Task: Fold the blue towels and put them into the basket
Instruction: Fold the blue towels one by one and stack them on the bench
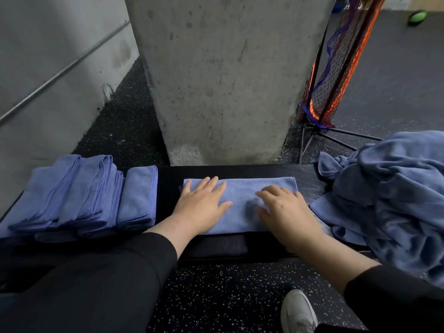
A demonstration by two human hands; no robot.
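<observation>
A blue towel (242,188), folded into a long strip, lies flat on the black bench (168,179) in the middle of the view. My left hand (201,203) presses flat on its left part with fingers spread. My right hand (286,210) rests on its right part, fingers stretched leftward over the cloth. Several folded blue towels (79,195) lie side by side on the bench at the left. A crumpled pile of unfolded blue towels (394,195) fills the right end of the bench. No basket is in view.
A concrete pillar (225,80) rises just behind the bench. A net on a black stand (336,75) leans at the back right. Speckled dark floor (225,296) lies in front, with my white shoe (298,311) on it. A grey wall (48,68) runs along the left.
</observation>
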